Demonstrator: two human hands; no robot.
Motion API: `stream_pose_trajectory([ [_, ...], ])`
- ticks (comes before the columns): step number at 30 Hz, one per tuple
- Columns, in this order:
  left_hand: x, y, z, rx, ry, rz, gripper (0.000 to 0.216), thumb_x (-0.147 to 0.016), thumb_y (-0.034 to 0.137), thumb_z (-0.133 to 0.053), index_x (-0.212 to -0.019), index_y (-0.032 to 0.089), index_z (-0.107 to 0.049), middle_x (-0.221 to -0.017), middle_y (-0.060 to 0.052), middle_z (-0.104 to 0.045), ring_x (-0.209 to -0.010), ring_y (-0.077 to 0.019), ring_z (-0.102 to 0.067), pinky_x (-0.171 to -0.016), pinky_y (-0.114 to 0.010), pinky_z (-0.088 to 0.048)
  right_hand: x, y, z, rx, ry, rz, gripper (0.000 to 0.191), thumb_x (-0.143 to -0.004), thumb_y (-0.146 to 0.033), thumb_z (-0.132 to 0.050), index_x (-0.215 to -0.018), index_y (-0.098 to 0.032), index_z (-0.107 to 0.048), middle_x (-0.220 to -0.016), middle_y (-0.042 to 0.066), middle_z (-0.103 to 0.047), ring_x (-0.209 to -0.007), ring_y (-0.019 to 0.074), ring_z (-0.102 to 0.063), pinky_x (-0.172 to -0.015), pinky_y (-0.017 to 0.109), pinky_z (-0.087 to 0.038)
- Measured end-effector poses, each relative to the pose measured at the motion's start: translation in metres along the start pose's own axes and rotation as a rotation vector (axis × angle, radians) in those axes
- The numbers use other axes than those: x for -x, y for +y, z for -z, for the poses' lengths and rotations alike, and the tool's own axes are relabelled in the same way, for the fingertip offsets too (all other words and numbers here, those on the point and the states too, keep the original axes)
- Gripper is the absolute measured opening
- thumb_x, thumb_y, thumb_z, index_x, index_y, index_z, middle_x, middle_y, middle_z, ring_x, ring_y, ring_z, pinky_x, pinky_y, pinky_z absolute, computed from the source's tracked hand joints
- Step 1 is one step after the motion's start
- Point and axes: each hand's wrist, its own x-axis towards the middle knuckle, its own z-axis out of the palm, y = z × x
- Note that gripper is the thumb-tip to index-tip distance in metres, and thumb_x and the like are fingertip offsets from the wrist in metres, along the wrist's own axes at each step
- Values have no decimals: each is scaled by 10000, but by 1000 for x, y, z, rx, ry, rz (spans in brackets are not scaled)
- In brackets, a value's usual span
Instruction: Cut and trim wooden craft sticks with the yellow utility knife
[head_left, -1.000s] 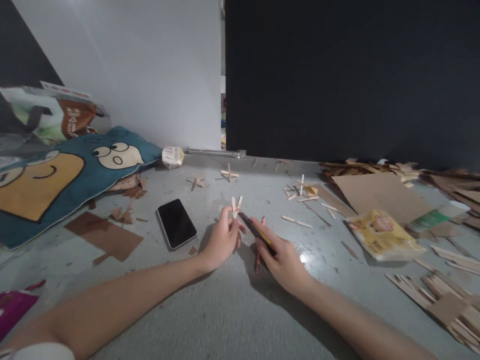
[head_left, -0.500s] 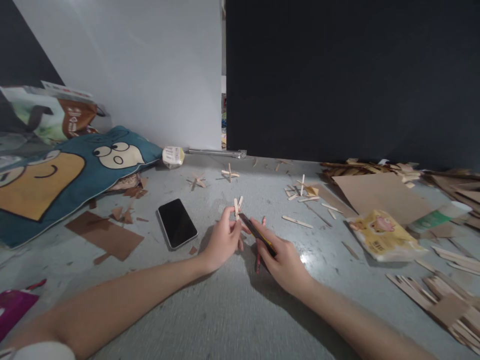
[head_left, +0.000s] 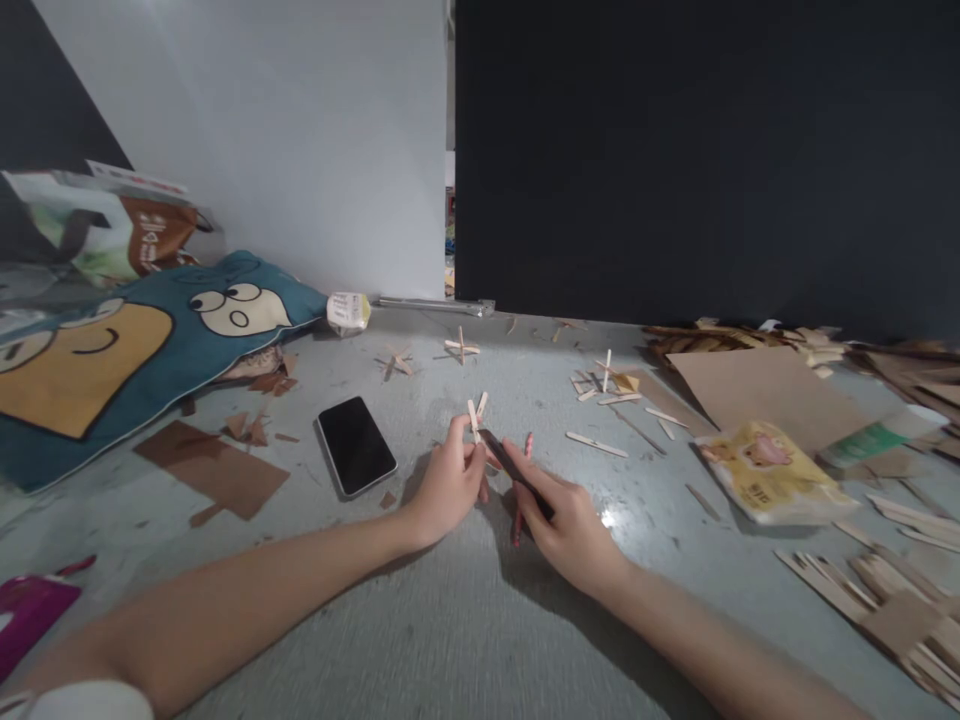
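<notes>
Pinched in my left hand (head_left: pixel 448 487) are small pale wooden sticks (head_left: pixel 473 416), crossed or joined, with their tips standing up above the fingers. My right hand (head_left: pixel 574 525) is closed round a dark utility knife (head_left: pixel 517 468). The knife's front end points up and left, close to the sticks at my left fingertips; whether it touches them I cannot tell. Under my right hand lies a red patterned pencil-like stick (head_left: pixel 528 446), partly hidden by the fingers. A black-screened phone (head_left: pixel 355 446) rests on the table left of my left hand.
Small crossed-stick pieces (head_left: pixel 461 347) stand farther back. Loose sticks (head_left: pixel 596 444) and a yellow packet (head_left: pixel 772 472) lie to the right, with a stick bundle (head_left: pixel 896 610) in front. Leftward are brown card (head_left: pixel 214 468) and a blue cushion (head_left: pixel 180 350). Dark and white panels (head_left: pixel 705 160) close off the back.
The knife has turned slightly in my right hand, so its yellow marking no longer shows. Both hands otherwise keep nearly the same place; the whole view has shifted a little.
</notes>
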Motion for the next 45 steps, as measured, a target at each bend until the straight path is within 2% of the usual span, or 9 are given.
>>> stream_pose_trajectory([
  [5,1,3,1,42,-7,9,199,-1009,368,-498,-1151,245,-430,-516,103,-573,-415,-133,-541,-486,-215,-385,1,2,-1,40,16,6,531,-1040,-221,-412,-1565,-190,-486,-839,49,-748,-612,152,-696,-650,245,-567],
  [14,0,2,-1,94,5,22,251,-985,389,-522,-1164,248,-417,-508,117,-554,-408,-129,-528,-460,-201,-349,0,-1,0,42,4,-1,541,-1034,-215,-411,-1569,-190,-481,-808,38,-733,-599,150,-687,-653,250,-561],
  [19,0,3,0,78,-4,4,240,-996,388,-507,-1163,241,-415,-520,112,-557,-418,-128,-536,-472,-206,-373,0,-3,0,25,4,-34,535,-1043,-245,-402,-1571,-211,-482,-919,71,-752,-629,159,-689,-670,269,-566],
  [22,0,3,0,83,-6,0,242,-1003,400,-509,-1161,244,-413,-519,114,-551,-410,-125,-539,-467,-204,-384,1,-4,1,17,1,-52,531,-1049,-261,-399,-1570,-199,-484,-854,60,-744,-618,162,-675,-667,269,-550],
  [25,0,4,0,91,-26,-2,245,-1012,419,-508,-1155,247,-410,-611,84,-620,-409,-111,-547,-448,-200,-398,1,-4,2,-9,8,-98,536,-1047,-290,-413,-1566,-186,-495,-712,20,-695,-570,162,-634,-633,264,-520],
  [29,-1,3,1,138,-82,-4,239,-1034,433,-475,-1169,246,-415,-718,54,-652,-393,-86,-528,-412,-186,-380,-1,-3,2,-225,11,-244,573,-1040,-391,-459,-1569,-176,-494,-611,-23,-610,-485,139,-529,-504,235,-424],
  [35,-6,-3,0,219,-123,44,205,-1035,366,-450,-1195,244,-415,-667,67,-604,-361,-77,-438,-383,-182,-312,-7,-2,3,-566,-12,-401,745,-943,-562,-599,-1558,-152,-508,-616,-49,-539,-411,72,-346,-414,208,-263],
  [39,-6,-5,0,172,-86,38,193,-1020,314,-466,-1203,252,-461,-599,89,-535,-413,-87,-421,-445,-187,-319,-8,-6,4,-682,0,-477,814,-876,-584,-674,-1555,-165,-512,-672,-47,-557,-402,53,-311,-394,209,-268],
  [45,-6,-5,0,143,-79,8,226,-1015,323,-489,-1224,237,-489,-603,77,-510,-494,-113,-449,-502,-204,-336,-7,-14,4,-785,-20,-544,825,-856,-574,-696,-1561,-190,-507,-681,-42,-561,-389,45,-301,-378,202,-287],
])
